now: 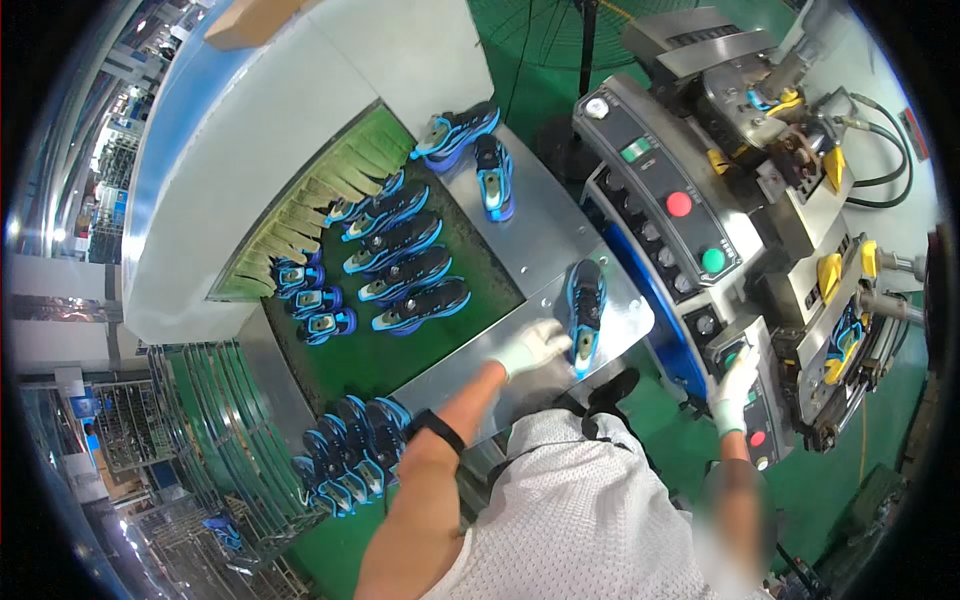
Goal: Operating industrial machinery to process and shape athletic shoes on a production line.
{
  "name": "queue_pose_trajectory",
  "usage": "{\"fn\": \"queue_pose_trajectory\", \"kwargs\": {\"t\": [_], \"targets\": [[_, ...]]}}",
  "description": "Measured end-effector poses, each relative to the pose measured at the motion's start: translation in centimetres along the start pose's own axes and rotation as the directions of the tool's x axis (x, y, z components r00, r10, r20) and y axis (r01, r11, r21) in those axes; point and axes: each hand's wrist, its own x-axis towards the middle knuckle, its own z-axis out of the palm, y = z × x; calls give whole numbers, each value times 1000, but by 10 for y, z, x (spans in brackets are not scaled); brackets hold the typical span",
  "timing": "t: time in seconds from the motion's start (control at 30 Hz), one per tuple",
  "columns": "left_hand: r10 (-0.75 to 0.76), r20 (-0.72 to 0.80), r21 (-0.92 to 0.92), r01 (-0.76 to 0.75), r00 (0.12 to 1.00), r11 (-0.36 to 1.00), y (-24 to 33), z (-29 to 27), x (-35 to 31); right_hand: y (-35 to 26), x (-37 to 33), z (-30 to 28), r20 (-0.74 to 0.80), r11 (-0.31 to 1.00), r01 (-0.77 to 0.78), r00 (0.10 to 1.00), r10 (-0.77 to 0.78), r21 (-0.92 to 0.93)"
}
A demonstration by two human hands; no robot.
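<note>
I count three blue-and-black sports shoes (586, 312) on my steel table (545, 235), one red round button (679, 204), one green round button (713, 260).

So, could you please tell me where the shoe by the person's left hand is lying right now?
In the head view, the blue and black shoe lies on the metal table's near right corner, touched by the gloved left hand, beside the machine's control panel.

- bare metal bench (545, 235) at frame centre gives open passage between the two upper shoes (478, 150) and the lower shoe (585, 315).
- right of centre, the machine's control panel (672, 225) walls the bench edge.
- left, rows of shoes (405, 262) crowd the green belt (350, 355).
</note>
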Motion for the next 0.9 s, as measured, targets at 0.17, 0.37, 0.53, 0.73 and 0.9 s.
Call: {"fn": "queue_pose_trajectory", "kwargs": {"t": [0.17,0.37,0.53,0.73,0.9], "targets": [[-91,-348,264,191,933,945,-72,-173,-42,-13,-38,-35,-124,982,59,992,-37,178],[-323,-95,689,297,941,661,-157,-184,-46,-18,-137,25,231,947,-254,951,207,197],[-143,-248,600,268,958,754,-163,-168,-58,-96,-128,10,464,893,-321,873,150,316],[8,-487,297,157,873,942,-80,-131,-93,-154,-53,-11,345,801,-142,935,-84,581],[185,-351,-524,-356,918,774,93,-135,-108,-216,1,-91,531,274,-461,645,-550,844]]}}
